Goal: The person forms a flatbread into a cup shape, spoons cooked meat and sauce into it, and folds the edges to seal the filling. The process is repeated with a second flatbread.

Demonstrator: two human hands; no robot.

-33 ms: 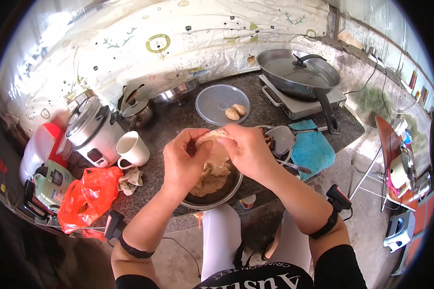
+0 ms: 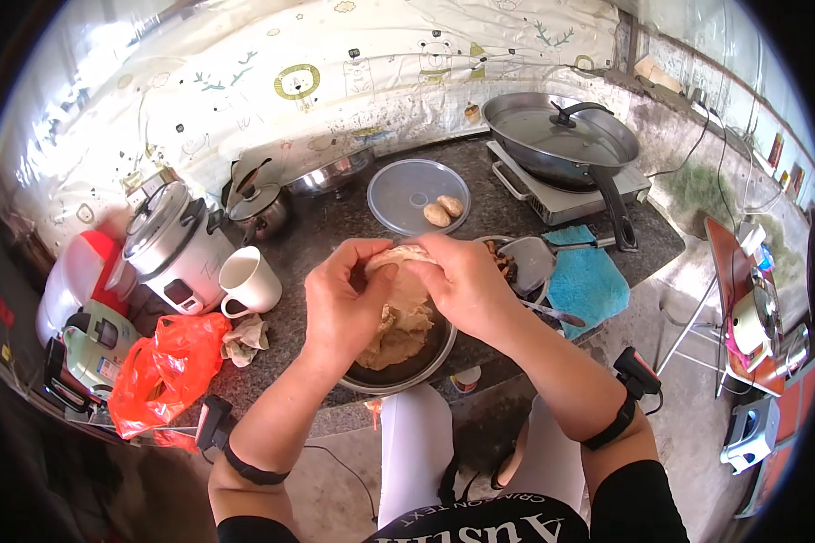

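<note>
My left hand (image 2: 346, 294) and my right hand (image 2: 469, 281) meet over a metal bowl (image 2: 398, 389). Thumbs and fingers of both pinch a pale piece of dough (image 2: 406, 257) from either side. Beneath it in the bowl lies a large, rough lump of dough (image 2: 397, 342), partly covered by my hands. Beyond my fingertips, two small shaped dough pieces (image 2: 437, 214) rest on a round translucent plastic lid (image 2: 397, 199). Beside my right wrist, a bowl with dark chopped food (image 2: 509, 270) is partly hidden; a pale scoop-like piece and a spoon handle lie across it.
A lidded wok (image 2: 561, 136) stands on a cooker at the back right, its handle jutting forward. A blue cloth (image 2: 593, 285) lies near the counter's right edge. Leftward are a white mug (image 2: 251, 279), a rice cooker (image 2: 170, 249), a small pot (image 2: 258, 213) and a red plastic bag (image 2: 167, 371).
</note>
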